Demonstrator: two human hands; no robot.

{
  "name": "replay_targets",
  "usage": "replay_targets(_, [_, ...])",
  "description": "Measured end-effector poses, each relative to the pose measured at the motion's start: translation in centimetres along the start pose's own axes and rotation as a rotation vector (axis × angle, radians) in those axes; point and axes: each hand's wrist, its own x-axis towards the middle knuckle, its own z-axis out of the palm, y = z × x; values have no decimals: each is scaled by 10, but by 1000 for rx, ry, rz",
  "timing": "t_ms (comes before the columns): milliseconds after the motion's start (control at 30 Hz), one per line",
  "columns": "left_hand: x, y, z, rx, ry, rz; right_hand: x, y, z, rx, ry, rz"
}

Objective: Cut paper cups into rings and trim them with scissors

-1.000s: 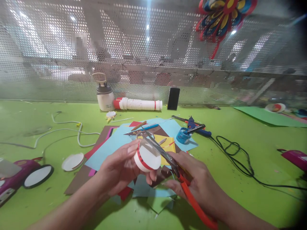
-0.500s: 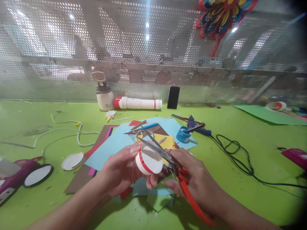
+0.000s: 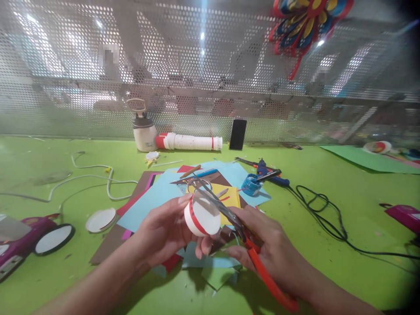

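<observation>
My left hand (image 3: 167, 229) is closed around a short white paper cup piece (image 3: 205, 216) with a red strip round its side. The round white face of the piece tilts toward the right. In my right hand (image 3: 265, 236) is a pair of scissors (image 3: 269, 280) with orange handles, fingers wrapped round the grips. The blades point up and left, passing over the edge of the cup piece; they look nearly closed. Below both hands lie overlapping sheets of light blue paper (image 3: 144, 205), brown card and a yellow sheet (image 3: 233, 199).
A blue jar (image 3: 251, 184) and a blue glue gun (image 3: 265, 170) with a looping black cord (image 3: 323, 210) are on the right. Behind stand a pump sprayer (image 3: 144, 133), a stack of white cups (image 3: 193, 141) and a phone (image 3: 238, 134). A white disc (image 3: 101, 220) lies left.
The scissors' blades have drawn closer together. The cup piece has shifted slightly up and left with my left hand.
</observation>
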Motion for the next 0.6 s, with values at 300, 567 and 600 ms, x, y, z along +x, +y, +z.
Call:
replay_targets(300, [3, 3, 7, -7, 188, 140, 3, 6, 5, -53, 120, 92])
replay_targets(567, [3, 2, 3, 147, 244, 149, 1, 7, 7, -52, 143, 107])
replay_targets(600, [3, 1, 3, 151, 228, 155, 1, 7, 7, -50, 143, 105])
